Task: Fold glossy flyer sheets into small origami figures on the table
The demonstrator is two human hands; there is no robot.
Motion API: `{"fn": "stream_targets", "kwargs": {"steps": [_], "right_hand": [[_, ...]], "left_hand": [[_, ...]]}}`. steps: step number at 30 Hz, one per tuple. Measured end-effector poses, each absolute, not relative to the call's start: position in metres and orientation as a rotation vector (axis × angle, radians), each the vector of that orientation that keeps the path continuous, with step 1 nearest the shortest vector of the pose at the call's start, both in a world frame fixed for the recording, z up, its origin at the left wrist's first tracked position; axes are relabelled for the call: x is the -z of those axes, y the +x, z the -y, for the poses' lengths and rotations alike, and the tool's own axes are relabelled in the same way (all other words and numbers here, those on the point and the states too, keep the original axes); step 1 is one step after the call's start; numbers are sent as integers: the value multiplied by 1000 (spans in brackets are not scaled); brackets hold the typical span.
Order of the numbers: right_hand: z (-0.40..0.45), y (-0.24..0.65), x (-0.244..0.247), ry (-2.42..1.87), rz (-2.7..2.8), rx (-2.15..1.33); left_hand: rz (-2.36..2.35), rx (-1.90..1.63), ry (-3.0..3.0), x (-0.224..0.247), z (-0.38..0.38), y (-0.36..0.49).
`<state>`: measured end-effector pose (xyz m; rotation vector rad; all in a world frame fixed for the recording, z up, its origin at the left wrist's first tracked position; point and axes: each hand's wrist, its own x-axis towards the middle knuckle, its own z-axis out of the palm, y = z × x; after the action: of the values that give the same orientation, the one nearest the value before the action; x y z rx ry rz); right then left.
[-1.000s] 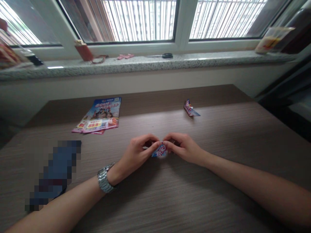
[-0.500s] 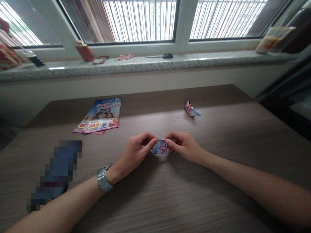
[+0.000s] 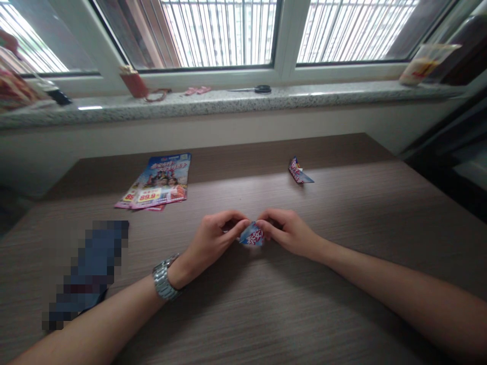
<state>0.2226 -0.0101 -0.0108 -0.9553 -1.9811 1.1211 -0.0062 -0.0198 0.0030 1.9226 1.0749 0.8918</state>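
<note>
A small folded piece of blue, white and red printed paper [image 3: 251,235] is held between my hands above the middle of the table. Thumb and fingers of my left hand [image 3: 218,230] pinch its left upper edge; a metal watch [image 3: 164,279] is on that wrist. My right hand [image 3: 283,228] pinches the right upper corner. The two thumbs are close together at the top of the paper. Behind, to the right, another folded paper piece [image 3: 300,172] stands on the brown table [image 3: 243,314]. Printed leaflets [image 3: 162,182] lie stacked at the back left.
A blurred-out dark blue item [image 3: 93,268] lies by my left forearm. Along the stone windowsill [image 3: 213,104] are scissors [image 3: 262,89], pink pieces [image 3: 198,90], a red case [image 3: 134,83] and a plastic cup [image 3: 422,68].
The thumbs have come closer together. The held paper has shifted slightly down and its top now narrows to a point between them.
</note>
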Motion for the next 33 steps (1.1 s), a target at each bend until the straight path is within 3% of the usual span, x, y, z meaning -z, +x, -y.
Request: {"fn": "stream_targets", "kwargs": {"steps": [16, 33], "right_hand": [[6, 224, 18, -1033, 1804, -1274], [7, 224, 14, -956, 1974, -935]], "left_hand": [[-1097, -890, 2016, -5, 19, -7], [-1053, -900, 2185, 2, 17, -5]]}}
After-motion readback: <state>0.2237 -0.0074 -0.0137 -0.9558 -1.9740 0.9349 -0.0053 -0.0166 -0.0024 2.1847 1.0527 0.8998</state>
